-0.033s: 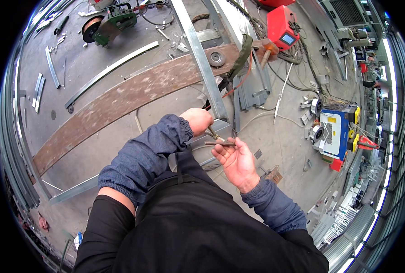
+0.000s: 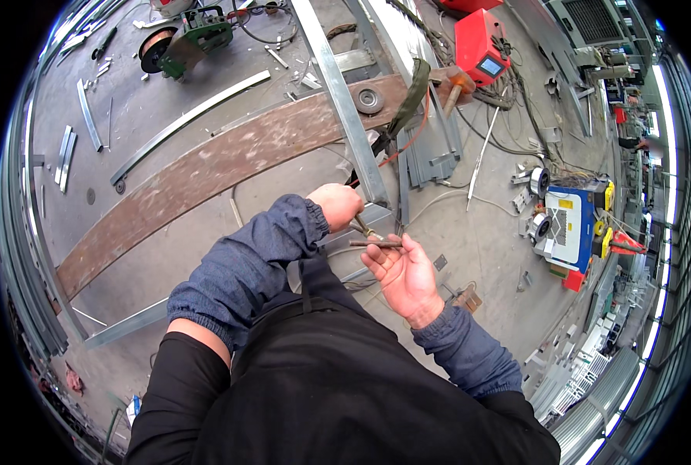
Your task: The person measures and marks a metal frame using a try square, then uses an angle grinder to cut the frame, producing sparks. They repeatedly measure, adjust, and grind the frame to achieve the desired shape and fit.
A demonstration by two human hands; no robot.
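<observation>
1. Rusty brown metal is between the two hands: a short thin rod (image 2: 376, 243) lies level just in front of the person's chest, near the centre of the view.
2. The right hand (image 2: 406, 273) is open with the palm up, and its fingertips (image 2: 398, 246) pinch the right end of the rod – the grip is light, not a full fist.
3. The left hand (image 2: 336, 206) is closed in a fist around a slim tool handle (image 2: 363, 228); the handle points down toward 4 o'clock and meets the rod. What kind of tool it is, I cannot tell.
4. Both forearms wear blue sleeves (image 2: 245, 263) over black clothing.
5. Behind the hands, toward 12 o'clock, a long galvanized steel channel (image 2: 344, 101) runs away across the concrete floor (image 2: 175, 139).
6. A wide rusty steel plate (image 2: 206, 174) crosses the floor from 8 o'clock up to 1 o'clock, under the channel.
7. At 1 o'clock stands a red welding machine (image 2: 479, 48) with cables around it.
8. At 3 o'clock there is a blue machine box (image 2: 569, 225) – two wire spools are beside it.
9. At 11 o'clock a green wire feeder with a copper-coloured spool (image 2: 194, 35) stands on the floor.
</observation>
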